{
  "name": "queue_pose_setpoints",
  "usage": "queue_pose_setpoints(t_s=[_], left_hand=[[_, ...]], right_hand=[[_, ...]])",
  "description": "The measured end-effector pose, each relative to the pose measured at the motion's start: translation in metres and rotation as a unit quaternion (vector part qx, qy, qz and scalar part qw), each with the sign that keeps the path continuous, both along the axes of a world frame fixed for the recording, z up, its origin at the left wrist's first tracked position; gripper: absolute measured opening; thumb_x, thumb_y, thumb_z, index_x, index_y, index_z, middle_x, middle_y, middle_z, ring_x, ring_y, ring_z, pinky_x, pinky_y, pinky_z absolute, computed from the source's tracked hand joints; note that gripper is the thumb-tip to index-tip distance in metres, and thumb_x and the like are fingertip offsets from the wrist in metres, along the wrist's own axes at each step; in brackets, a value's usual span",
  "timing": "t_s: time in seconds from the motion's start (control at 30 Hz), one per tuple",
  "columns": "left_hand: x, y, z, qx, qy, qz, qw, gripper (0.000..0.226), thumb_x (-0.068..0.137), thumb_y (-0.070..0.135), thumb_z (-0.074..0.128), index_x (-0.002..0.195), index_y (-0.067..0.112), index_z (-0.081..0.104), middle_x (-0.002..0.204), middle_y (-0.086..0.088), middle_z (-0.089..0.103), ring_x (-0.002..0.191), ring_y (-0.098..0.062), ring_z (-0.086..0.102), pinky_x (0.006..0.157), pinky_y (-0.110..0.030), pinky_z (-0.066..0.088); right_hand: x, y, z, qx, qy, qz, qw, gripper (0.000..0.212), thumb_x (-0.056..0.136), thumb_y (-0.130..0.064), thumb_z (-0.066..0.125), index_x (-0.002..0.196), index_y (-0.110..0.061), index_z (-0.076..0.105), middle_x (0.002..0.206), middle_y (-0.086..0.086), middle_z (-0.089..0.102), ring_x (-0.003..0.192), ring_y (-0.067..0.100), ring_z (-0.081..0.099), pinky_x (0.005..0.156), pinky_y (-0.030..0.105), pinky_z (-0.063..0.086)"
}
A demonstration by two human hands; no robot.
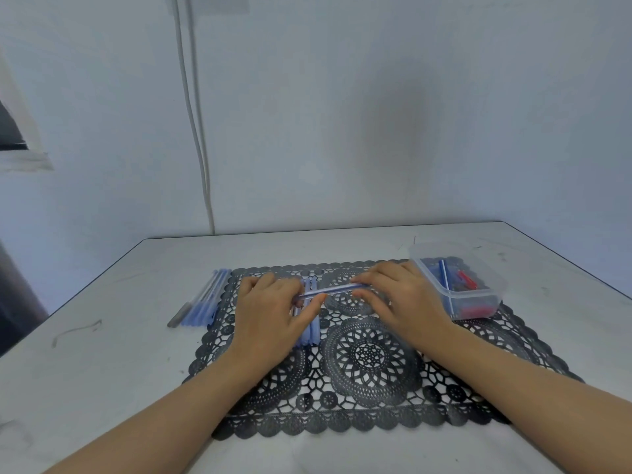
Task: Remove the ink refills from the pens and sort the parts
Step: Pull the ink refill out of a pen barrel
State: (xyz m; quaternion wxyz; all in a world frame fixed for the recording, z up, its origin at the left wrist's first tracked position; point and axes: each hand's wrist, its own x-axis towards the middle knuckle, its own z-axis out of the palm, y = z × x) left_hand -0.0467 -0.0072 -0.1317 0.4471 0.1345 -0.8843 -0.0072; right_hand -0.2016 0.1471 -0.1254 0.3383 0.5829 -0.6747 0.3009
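Note:
A clear pen with a blue refill [337, 289] is held level over the black lace mat [369, 357], one end in each hand. My left hand [273, 313] grips its left end, thumb underneath. My right hand [396, 295] pinches its right end. Under my left hand lies a row of pale blue pen parts [313, 331], partly hidden. Another bundle of blue pens [208, 299] lies off the mat's left edge, with a grey pen beside it.
A clear plastic box [478, 295] at the mat's right corner holds a blue refill and red and blue small parts. The white table [102, 371] meets the wall at the back; its left edge drops off. A cable hangs down the wall.

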Motion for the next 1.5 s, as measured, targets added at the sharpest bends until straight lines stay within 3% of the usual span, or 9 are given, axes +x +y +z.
queue_pose_setpoints(t_s=[0.27, 0.5, 0.73, 0.9, 1.03, 1.1, 1.23, 1.3, 1.5], left_hand=[[0.001, -0.001, 0.001, -0.038, 0.013, 0.023, 0.999, 0.047, 0.089, 0.059, 0.04, 0.055, 0.027, 0.04, 0.053, 0.017, 0.023, 0.055, -0.011, 0.032, 0.068, -0.033, 0.024], [-0.002, -0.003, -0.004, -0.031, -0.001, 0.008, 0.999, 0.044, 0.088, 0.055, 0.047, 0.055, 0.026, 0.042, 0.052, 0.017, 0.022, 0.056, -0.011, 0.033, 0.071, -0.035, 0.028], [-0.002, 0.002, -0.003, -0.001, 0.007, -0.022, 1.0, 0.039, 0.086, 0.053, 0.048, 0.057, 0.031, 0.035, 0.05, 0.021, 0.018, 0.056, -0.01, 0.032, 0.068, -0.032, 0.025], [-0.001, 0.003, -0.003, 0.036, -0.003, -0.028, 0.999, 0.039, 0.085, 0.055, 0.046, 0.055, 0.033, 0.035, 0.047, 0.019, 0.023, 0.055, -0.008, 0.032, 0.066, -0.032, 0.027], [-0.001, 0.005, -0.001, 0.098, -0.019, -0.061, 0.993, 0.046, 0.083, 0.06, 0.047, 0.051, 0.037, 0.023, 0.047, 0.017, 0.023, 0.054, -0.001, 0.031, 0.057, -0.024, 0.023], [0.001, 0.007, 0.0, 0.136, -0.028, -0.079, 0.987, 0.054, 0.085, 0.061, 0.054, 0.049, 0.034, 0.024, 0.046, 0.015, 0.025, 0.053, -0.003, 0.032, 0.056, -0.023, 0.023], [0.002, 0.009, 0.001, 0.175, -0.04, -0.089, 0.98, 0.052, 0.081, 0.063, 0.048, 0.047, 0.03, 0.027, 0.044, 0.012, 0.027, 0.053, -0.005, 0.035, 0.057, -0.021, 0.024], [0.0, 0.006, 0.0, 0.157, -0.035, -0.08, 0.984, 0.055, 0.082, 0.069, 0.047, 0.048, 0.03, 0.028, 0.045, 0.013, 0.027, 0.054, -0.006, 0.036, 0.058, -0.024, 0.025], [-0.001, -0.006, -0.004, 0.029, -0.004, -0.043, 0.999, 0.043, 0.085, 0.055, 0.048, 0.054, 0.03, 0.033, 0.048, 0.018, 0.019, 0.054, -0.008, 0.03, 0.063, -0.026, 0.026]], right_hand=[[0.002, -0.003, -0.001, -0.012, 0.01, 0.014, 1.0, 0.032, 0.09, -0.031, 0.046, 0.092, -0.011, 0.071, 0.085, -0.001, 0.068, 0.08, 0.007, 0.05, 0.07, 0.027, 0.045], [0.0, 0.001, -0.001, -0.032, 0.026, 0.03, 0.999, 0.026, 0.084, -0.025, 0.051, 0.084, -0.01, 0.073, 0.077, -0.001, 0.068, 0.075, 0.007, 0.05, 0.066, 0.028, 0.047], [0.001, 0.004, 0.003, -0.016, 0.028, 0.037, 0.999, 0.023, 0.078, -0.017, 0.053, 0.081, -0.012, 0.075, 0.071, -0.004, 0.069, 0.063, 0.012, 0.062, 0.065, 0.03, 0.049], [0.003, 0.005, 0.004, -0.022, 0.009, 0.05, 0.998, 0.021, 0.076, -0.009, 0.055, 0.083, -0.007, 0.074, 0.072, -0.001, 0.069, 0.063, 0.013, 0.061, 0.062, 0.027, 0.051], [0.003, 0.005, 0.002, -0.022, -0.032, 0.066, 0.997, 0.022, 0.071, 0.006, 0.063, 0.089, 0.0, 0.072, 0.075, 0.005, 0.067, 0.065, 0.014, 0.062, 0.061, 0.024, 0.053], [0.005, 0.006, 0.005, -0.018, -0.025, 0.074, 0.997, 0.02, 0.077, 0.002, 0.056, 0.089, 0.002, 0.071, 0.075, 0.006, 0.066, 0.065, 0.016, 0.062, 0.062, 0.023, 0.053], [0.006, 0.007, 0.007, -0.015, -0.027, 0.08, 0.996, 0.022, 0.081, -0.003, 0.051, 0.09, 0.003, 0.071, 0.075, 0.007, 0.065, 0.066, 0.018, 0.061, 0.066, 0.021, 0.051], [0.006, 0.006, 0.005, -0.015, -0.049, 0.083, 0.995, 0.022, 0.085, -0.009, 0.053, 0.092, 0.003, 0.071, 0.078, 0.008, 0.065, 0.069, 0.017, 0.061, 0.067, 0.023, 0.052], [0.01, 0.001, 0.0, 0.055, -0.098, 0.09, 0.99, 0.036, 0.086, -0.014, 0.042, 0.106, 0.004, 0.066, 0.092, 0.01, 0.063, 0.08, 0.017, 0.061, 0.075, 0.022, 0.052]])
